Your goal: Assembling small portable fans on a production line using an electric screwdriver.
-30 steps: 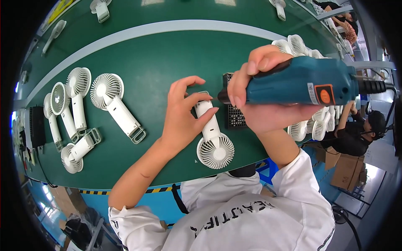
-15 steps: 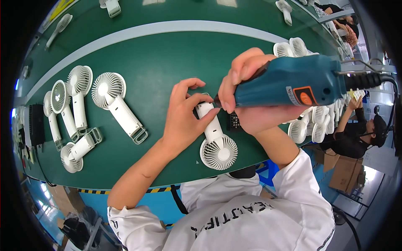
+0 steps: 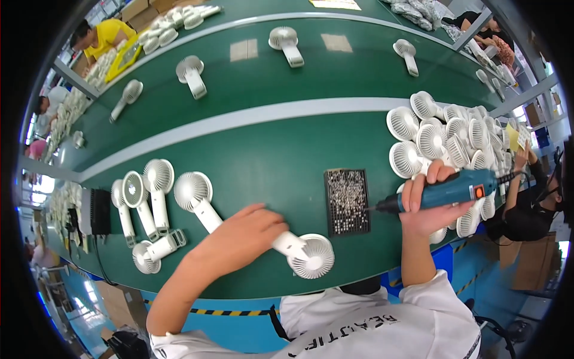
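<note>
My right hand point(image 3: 427, 200) is wrapped round a blue electric screwdriver point(image 3: 457, 190), held level with its black nose pointing left. The bit's tip is at the right side of a black tray point(image 3: 329, 206) of small screws point(image 3: 348, 194). My left hand point(image 3: 245, 236) is closed over the handle of a white handheld fan point(image 3: 314, 257); its thumb is hidden. This fan lies on the green table, its round grille toward me. Just beyond my left forearm lies another white fan point(image 3: 194, 191), its handle partly covered by the hand.
Several fans point(image 3: 158, 176) lie at the left beside a black box point(image 3: 95, 210). A heap of fans point(image 3: 431, 140) fills the right side. Across a grey rail point(image 3: 287, 109), spaced fans point(image 3: 287, 45) lie on green surface. Co-workers, one in yellow point(image 3: 110, 39), sit around.
My right hand has moved the screwdriver off the fan, right and down, to the screw tray. My left hand has changed from a fingertip pinch to covering the handle. The view has tilted up.
</note>
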### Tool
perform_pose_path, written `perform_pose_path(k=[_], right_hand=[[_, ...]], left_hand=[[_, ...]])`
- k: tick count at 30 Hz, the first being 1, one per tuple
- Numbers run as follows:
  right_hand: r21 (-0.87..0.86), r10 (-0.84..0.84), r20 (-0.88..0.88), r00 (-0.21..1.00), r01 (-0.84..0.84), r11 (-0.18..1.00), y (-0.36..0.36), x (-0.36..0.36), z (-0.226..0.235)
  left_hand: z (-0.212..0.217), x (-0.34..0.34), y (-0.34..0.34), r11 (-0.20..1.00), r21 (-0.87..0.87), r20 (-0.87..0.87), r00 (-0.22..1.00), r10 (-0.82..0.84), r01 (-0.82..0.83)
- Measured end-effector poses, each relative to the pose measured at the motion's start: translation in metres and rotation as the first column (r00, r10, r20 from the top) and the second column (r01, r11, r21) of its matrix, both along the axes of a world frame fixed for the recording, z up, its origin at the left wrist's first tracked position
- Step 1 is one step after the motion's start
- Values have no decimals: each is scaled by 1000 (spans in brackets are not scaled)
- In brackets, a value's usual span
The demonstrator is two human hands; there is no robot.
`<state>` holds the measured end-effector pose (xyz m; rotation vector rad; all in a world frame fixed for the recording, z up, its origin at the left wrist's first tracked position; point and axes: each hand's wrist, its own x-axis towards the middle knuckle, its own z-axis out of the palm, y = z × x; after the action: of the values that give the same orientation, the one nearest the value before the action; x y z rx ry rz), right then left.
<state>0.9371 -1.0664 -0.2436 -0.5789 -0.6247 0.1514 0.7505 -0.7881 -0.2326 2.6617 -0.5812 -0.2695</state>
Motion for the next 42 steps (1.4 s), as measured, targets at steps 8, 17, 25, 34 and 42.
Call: perform_pose_path(k=[8, 17, 25, 34, 42], right_hand=[[104, -35, -99, 994, 45, 994, -15, 11, -18], [16, -129, -162, 978, 133, 991, -24, 6, -16], [20, -133, -98, 986, 135, 991, -25, 12, -11], [116, -113, -83, 990, 123, 986, -40, -3, -1], [84, -117, -76, 990, 123, 989, -51, -20, 13]], left_hand=[[-34, 157, 102, 613, -195, 448, 486, 750, -766], [-61, 339, 81, 558, 15, 697, 409, 589, -830], [-53, 418, 123, 880, 445, 432, 901, -47, -167], [-32, 394, 96, 814, 567, 456, 871, -186, -123], [40, 315, 48, 889, -414, 705, 549, 450, -198]])
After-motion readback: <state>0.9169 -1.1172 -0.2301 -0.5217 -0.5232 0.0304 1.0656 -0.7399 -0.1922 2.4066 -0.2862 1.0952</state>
